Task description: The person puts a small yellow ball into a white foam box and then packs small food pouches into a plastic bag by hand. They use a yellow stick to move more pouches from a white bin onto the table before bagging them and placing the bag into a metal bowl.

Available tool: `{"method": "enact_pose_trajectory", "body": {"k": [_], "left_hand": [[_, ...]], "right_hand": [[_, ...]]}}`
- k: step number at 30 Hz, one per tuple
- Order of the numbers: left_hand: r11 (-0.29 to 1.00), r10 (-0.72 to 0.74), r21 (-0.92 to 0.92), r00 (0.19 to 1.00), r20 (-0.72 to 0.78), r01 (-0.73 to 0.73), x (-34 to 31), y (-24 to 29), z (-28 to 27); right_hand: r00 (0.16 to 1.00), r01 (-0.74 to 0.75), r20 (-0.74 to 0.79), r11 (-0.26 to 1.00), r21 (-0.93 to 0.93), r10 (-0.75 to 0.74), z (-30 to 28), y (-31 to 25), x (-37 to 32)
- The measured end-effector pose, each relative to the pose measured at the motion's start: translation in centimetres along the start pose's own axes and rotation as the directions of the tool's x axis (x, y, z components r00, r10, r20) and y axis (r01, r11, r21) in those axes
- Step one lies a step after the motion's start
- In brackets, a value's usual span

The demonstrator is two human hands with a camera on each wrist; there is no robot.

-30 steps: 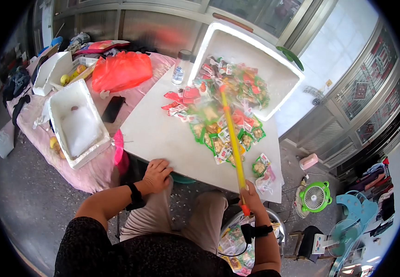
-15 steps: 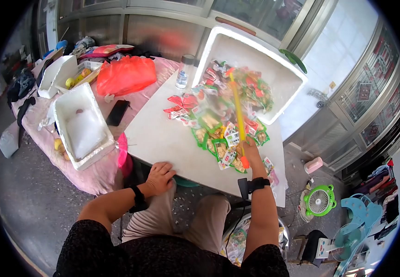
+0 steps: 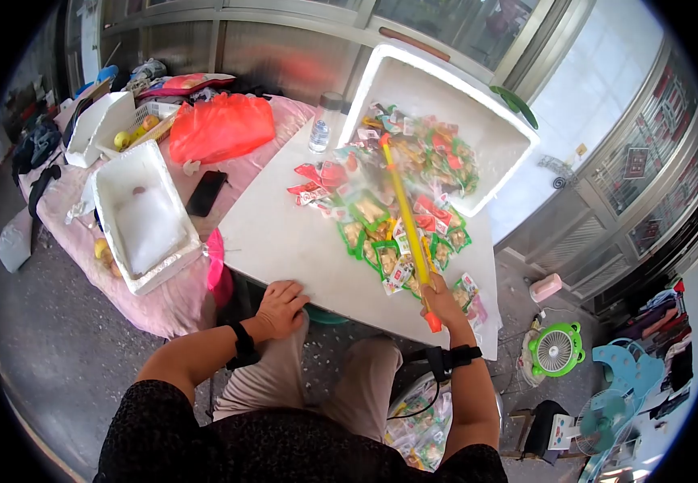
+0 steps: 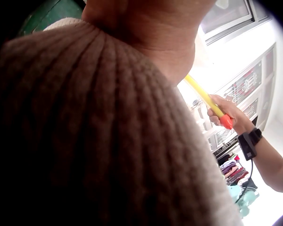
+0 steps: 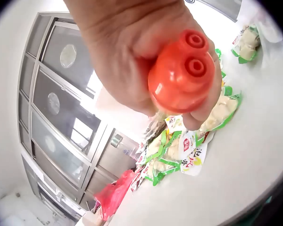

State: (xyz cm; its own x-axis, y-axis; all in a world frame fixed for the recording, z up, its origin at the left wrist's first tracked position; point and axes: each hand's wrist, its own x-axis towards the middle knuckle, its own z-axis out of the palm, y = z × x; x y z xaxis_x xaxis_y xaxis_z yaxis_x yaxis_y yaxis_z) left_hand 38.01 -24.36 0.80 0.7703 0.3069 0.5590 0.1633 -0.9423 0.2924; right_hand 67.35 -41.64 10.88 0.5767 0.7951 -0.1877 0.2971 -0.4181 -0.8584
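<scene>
My right hand [image 3: 441, 303] grips a long yellow rod [image 3: 404, 209] near its lower end, fingers curled round it. Close up in the right wrist view, an orange end cap [image 5: 181, 77] with two round knobs pokes out of the fist. The rod slants over a heap of snack packets [image 3: 379, 256], some red and some green-edged, and its orange tip overlaps the packets by a tilted white foam box [image 3: 486, 121]. At the table's near edge my left hand [image 3: 282, 308] rests with relaxed fingers, holding nothing. Its fingers are outside the left wrist view, which shows trousers.
A clear bottle [image 3: 324, 122] stands left of the foam box on the white table [image 3: 268, 233]. Beside the table, a pink-covered surface bears a smaller foam box [image 3: 144, 221], a phone [image 3: 206, 193] and a red bag [image 3: 222, 129]. A basin of packets [image 3: 421, 431] sits low at right.
My right hand first reached forward over the table with the rod, then drew part of the way back. The rod's tip has swung left since half a second ago. My left hand stays put.
</scene>
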Motion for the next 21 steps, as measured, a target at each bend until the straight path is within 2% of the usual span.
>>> {"method": "enact_pose_trajectory", "body": {"k": [2, 7, 10, 13, 15, 16, 18, 20, 21], "left_hand": [[1.0, 0.006, -0.001, 1.0, -0.014, -0.006, 0.0, 0.0, 0.0], [1.0, 0.008, -0.006, 1.0, -0.028, -0.008, 0.1, 0.3, -0.1], [1.0, 0.011, -0.003, 1.0, -0.024, -0.011, 0.1, 0.2, -0.1], [1.0, 0.025, 0.001, 0.999, -0.027, -0.025, 0.1, 0.0, 0.2], [1.0, 0.028, 0.008, 0.999, -0.024, -0.028, 0.1, -0.2, 0.4], [1.0, 0.029, 0.011, 0.999, -0.024, -0.028, 0.2, -0.2, 0.4], [1.0, 0.009, 0.009, 1.0, -0.022, -0.009, 0.3, -0.1, 0.4], [1.0, 0.002, 0.011, 1.0, -0.016, -0.002, 0.2, 0.1, 0.4], [1.0, 0.001, 0.014, 1.0, -0.016, 0.0, 0.1, 0.0, 0.5]], "right_hand": [[0.997, -0.062, 0.043, 0.996, 0.057, 0.059, -0.8, 0.2, -3.6], [0.988, -0.15, 0.045, 0.987, 0.058, 0.147, -0.8, 2.7, -11.3], [0.988, -0.136, 0.09, 0.977, 0.167, 0.123, -0.8, 3.9, -15.2], [0.98, -0.188, 0.112, 0.955, 0.229, 0.166, -1.5, 3.3, -18.5], [0.98, -0.198, 0.053, 0.934, 0.299, 0.191, -2.8, 3.7, -20.0], [0.979, -0.201, 0.024, 0.922, 0.331, 0.205, -3.2, 3.8, -20.2], [0.99, -0.108, -0.049, 0.945, 0.31, 0.129, -3.2, 4.6, -18.2], [0.984, -0.014, -0.171, 0.968, 0.252, 0.058, -2.7, 4.2, -14.2], [0.98, -0.021, -0.188, 0.974, 0.228, 0.065, -2.8, 3.5, -11.6]]}}
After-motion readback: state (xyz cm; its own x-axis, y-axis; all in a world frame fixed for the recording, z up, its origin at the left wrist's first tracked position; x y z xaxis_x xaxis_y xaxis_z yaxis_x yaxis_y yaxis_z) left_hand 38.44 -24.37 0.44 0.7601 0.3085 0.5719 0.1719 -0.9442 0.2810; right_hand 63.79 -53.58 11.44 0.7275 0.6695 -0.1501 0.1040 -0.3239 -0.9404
